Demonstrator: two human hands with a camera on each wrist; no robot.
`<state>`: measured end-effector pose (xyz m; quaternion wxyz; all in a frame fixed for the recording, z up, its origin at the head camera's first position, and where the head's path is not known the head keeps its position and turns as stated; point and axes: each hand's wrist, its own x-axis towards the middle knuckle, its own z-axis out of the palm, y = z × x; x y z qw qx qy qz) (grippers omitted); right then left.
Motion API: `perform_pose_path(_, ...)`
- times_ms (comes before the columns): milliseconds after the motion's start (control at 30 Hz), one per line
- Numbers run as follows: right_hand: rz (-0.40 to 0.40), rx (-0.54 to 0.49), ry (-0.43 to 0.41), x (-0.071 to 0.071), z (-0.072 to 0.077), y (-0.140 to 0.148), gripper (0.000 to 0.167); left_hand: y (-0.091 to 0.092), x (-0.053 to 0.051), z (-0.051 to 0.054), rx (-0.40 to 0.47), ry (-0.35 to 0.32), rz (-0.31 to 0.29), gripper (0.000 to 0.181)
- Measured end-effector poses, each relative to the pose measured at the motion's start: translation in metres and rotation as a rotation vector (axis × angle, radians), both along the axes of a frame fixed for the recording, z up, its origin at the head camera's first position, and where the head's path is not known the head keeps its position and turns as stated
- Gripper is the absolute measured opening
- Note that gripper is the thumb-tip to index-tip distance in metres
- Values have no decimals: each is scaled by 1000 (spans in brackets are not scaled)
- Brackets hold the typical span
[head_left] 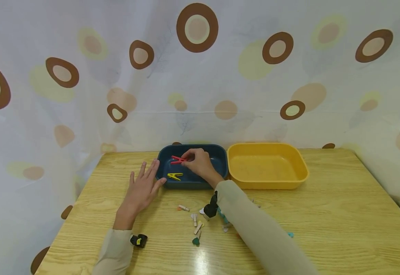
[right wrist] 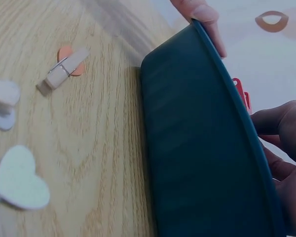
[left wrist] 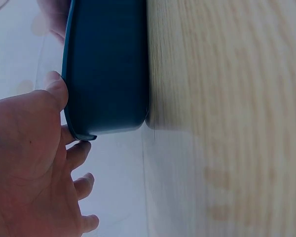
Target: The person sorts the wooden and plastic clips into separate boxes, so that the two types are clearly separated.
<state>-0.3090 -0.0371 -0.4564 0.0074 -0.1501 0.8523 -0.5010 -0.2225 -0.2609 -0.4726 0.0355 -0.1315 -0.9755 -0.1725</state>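
Observation:
My right hand [head_left: 200, 163] reaches into the dark blue bin [head_left: 186, 185] and pinches the end of a red clothespin [head_left: 176, 160]. In the right wrist view, the red clothespin [right wrist: 240, 93] shows above the rim beside the fingertips. A yellow clothespin [head_left: 175, 175] lies on the bin floor, nearer the front. Against the bin's left end rests my left hand [head_left: 142, 192], its fingers straight and spread, the thumb at the front corner. The left wrist view shows this hand [left wrist: 29, 153] touching the rim with thumb and finger.
A yellow bin [head_left: 268, 185] stands right beside the blue one. Several small wooden clothespins [head_left: 198, 228] with colored shapes lie on the table before the bins, some hidden by the right forearm. A patterned curtain [head_left: 200, 84] hangs behind the table.

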Motion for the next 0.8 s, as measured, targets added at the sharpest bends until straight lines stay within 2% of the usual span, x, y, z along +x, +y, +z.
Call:
perform_pose_path(267, -17, 45, -30, -6, -4, -10, 11, 0, -2, -2, 2, -11, -1, 72)
perform_pose_path(567, 1, 77, -67, -9, -7, -17, 12, 0, -2, -2, 4, 4, -3, 71)
perform_pose_path(800, 15, 95, -55, -11, -9, -21, 12, 1, -1, -1, 9, 1, 1, 71)
